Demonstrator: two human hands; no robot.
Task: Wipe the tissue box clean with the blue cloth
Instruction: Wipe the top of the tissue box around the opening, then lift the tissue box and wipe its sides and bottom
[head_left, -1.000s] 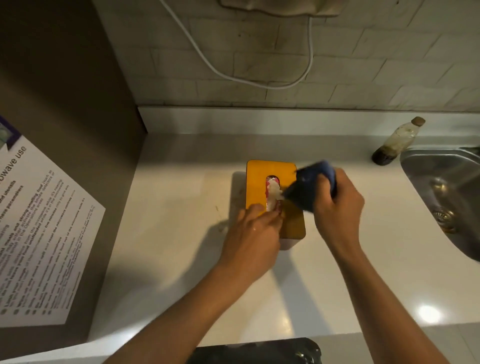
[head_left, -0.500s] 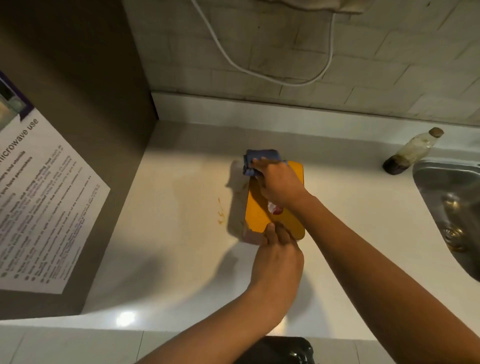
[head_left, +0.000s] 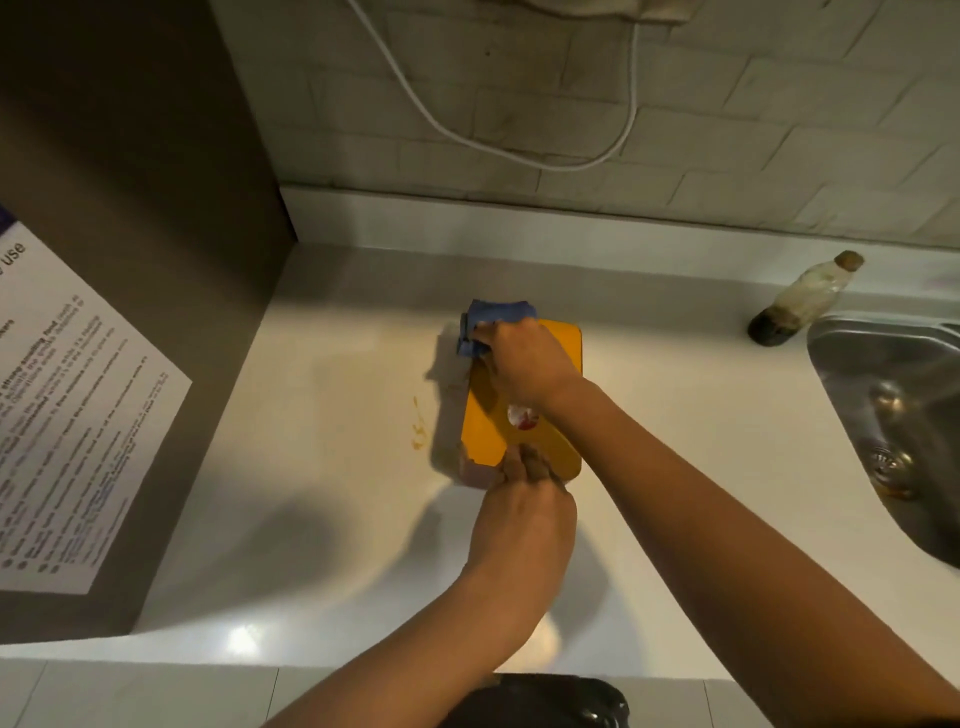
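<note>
At the far left corner of the light, slide-prone tissue box (head_left: 485, 426), the right hand (head_left: 524, 364) is gripping the soft blue cloth (head_left: 491, 319) while the left hand (head_left: 519, 512) is bracing the near edge, its grip unclear.

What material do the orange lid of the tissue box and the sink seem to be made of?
Orange lid: probably smooth plastic or painted wood; flat, even colour, rounded corners, matte look. Sink: stainless steel, by its grey metallic sheen and reflections.
</note>
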